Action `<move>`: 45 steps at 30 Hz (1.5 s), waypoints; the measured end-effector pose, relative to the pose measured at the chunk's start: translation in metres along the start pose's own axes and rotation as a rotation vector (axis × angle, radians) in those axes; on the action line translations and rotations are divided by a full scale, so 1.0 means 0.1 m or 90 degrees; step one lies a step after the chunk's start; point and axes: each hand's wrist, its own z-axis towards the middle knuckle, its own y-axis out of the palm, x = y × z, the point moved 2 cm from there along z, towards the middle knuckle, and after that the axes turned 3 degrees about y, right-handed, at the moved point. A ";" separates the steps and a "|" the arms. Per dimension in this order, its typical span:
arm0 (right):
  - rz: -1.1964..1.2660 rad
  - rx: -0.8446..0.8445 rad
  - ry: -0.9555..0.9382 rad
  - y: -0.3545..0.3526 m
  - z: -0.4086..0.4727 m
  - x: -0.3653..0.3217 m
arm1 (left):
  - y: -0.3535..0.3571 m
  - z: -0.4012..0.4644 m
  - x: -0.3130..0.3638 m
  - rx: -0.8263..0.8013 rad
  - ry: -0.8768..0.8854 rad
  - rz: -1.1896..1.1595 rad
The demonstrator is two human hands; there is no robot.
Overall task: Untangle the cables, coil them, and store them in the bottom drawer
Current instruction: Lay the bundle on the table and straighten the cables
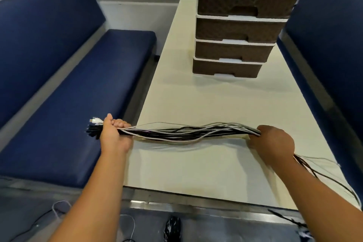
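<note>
Both hands, left hand (115,135) and right hand (272,143), grip the cables (188,132) stretched between them

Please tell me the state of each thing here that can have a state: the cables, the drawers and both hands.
cables: gathered in one bundle, stretched between the hands, not coiled.
left hand: grips the bundle near its plug ends.
right hand: holds the bundle; loose ends trail behind it.
bottom drawer: closed.
upper three drawers: closed.
</note>
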 end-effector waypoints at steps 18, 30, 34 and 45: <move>-0.079 0.079 -0.057 0.38 -0.02 -0.41 | -0.97 0.67 -0.09 0.097 -0.337 0.352; -0.068 0.073 -0.059 0.40 0.02 -0.37 | -0.08 0.29 0.38 -0.090 0.400 1.173; -0.073 0.079 -0.063 0.40 0.04 -0.37 | 0.57 -0.32 -0.29 -0.474 0.464 1.152; -0.019 0.082 -0.125 0.48 0.09 -0.26 | 0.70 -0.74 -2.10 -0.651 0.727 1.381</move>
